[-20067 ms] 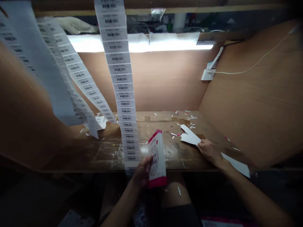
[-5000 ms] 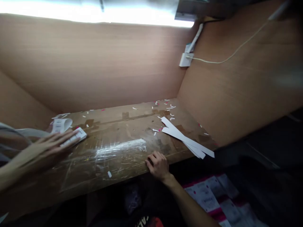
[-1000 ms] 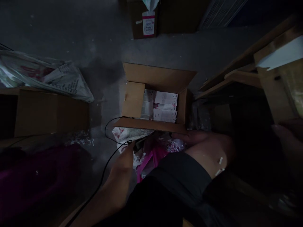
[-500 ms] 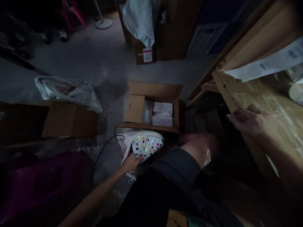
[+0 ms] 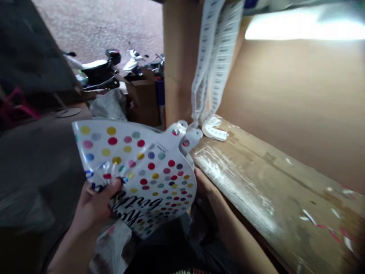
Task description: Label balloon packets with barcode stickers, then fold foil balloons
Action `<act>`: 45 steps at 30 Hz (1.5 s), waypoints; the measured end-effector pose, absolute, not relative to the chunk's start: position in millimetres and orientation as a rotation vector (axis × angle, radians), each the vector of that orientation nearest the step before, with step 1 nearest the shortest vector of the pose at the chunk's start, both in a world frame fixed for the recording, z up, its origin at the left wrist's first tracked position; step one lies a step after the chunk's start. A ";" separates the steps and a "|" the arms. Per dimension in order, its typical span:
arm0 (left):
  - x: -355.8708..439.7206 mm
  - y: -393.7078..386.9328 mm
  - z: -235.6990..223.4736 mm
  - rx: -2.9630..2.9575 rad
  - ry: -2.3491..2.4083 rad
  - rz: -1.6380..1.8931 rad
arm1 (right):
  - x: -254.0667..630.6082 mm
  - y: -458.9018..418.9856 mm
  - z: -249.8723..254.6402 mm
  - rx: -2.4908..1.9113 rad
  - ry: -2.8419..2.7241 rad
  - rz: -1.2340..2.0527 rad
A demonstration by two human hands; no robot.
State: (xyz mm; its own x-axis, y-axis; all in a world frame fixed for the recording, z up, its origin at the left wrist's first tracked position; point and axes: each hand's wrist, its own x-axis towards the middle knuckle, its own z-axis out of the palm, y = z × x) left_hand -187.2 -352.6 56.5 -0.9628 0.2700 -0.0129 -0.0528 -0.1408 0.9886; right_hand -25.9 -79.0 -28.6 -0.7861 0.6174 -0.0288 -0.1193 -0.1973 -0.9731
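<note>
The one view comes from the person's head, looking forward and down, with the person's own lap at the bottom edge. It sits close above the left hand (image 5: 98,201) and right hand (image 5: 202,184), so the spotted foil pack (image 5: 159,171) fills the near middle. The worktop (image 5: 251,163) runs slantwise along the right, under the lamp (image 5: 302,26) at upper right. On the left the view opens past the floor (image 5: 57,144) to far motorbikes (image 5: 99,72).

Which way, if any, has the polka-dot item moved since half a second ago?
Yes: the polka-dot item, in the left hand, has risen toward the worktable.
</note>
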 end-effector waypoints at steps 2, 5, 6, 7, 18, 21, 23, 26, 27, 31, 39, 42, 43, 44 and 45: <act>-185.2 -293.6 85.1 0.255 1.669 2.228 | 19.7 -87.6 -20.4 -0.562 -1.457 2.180; -172.7 -191.9 110.6 0.396 1.357 2.024 | 91.5 -89.3 -5.6 -0.526 -1.028 2.341; -167.4 -156.0 114.7 0.446 1.307 1.889 | 111.8 -85.7 -1.1 -0.505 -0.905 2.303; -161.4 -119.9 117.3 0.519 1.272 1.738 | 128.5 -80.1 2.7 -0.494 -0.829 2.229; -42.0 40.2 31.3 1.695 1.370 0.687 | 169.6 4.7 -77.2 -1.145 -0.807 1.389; -30.1 -8.2 -22.0 2.190 1.453 0.245 | 179.0 7.8 -96.6 -1.181 -0.831 1.390; -33.5 -28.2 -45.7 2.345 1.531 0.192 | 181.3 8.1 -99.7 -1.210 -0.890 1.424; -51.3 -30.1 -57.6 2.391 1.471 0.239 | 178.5 8.4 -98.1 -1.244 -0.938 1.449; -58.8 -26.9 -57.3 2.375 1.432 0.265 | 176.6 8.1 -97.3 -1.242 -0.946 1.437; -79.6 -22.3 -55.6 2.310 1.294 0.418 | 169.7 3.4 -94.3 -1.226 -1.001 1.368; -72.4 -13.8 -65.8 1.556 1.715 1.054 | 174.3 -6.9 -95.3 -1.168 -0.904 1.292; -103.6 19.9 -42.9 0.979 1.890 1.368 | 204.6 -12.6 -100.6 -1.193 -0.820 1.187; -119.6 30.9 -32.6 0.867 1.941 1.415 | 219.5 -15.0 -102.5 -1.217 -0.787 1.158; -136.5 40.2 -22.3 0.807 2.002 1.428 | 235.7 -17.5 -104.2 -1.250 -0.743 1.132; -152.5 47.4 -12.7 0.798 2.060 1.423 | 251.8 -19.9 -105.3 -1.284 -0.693 1.110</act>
State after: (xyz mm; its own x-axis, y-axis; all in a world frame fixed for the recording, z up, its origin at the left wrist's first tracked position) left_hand -152.5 47.4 -12.7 -0.6983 0.7117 -0.0773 0.1795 0.2786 0.9435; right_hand 251.8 -19.9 -105.3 0.3585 0.9181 -0.1688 -0.2512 -0.0793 -0.9647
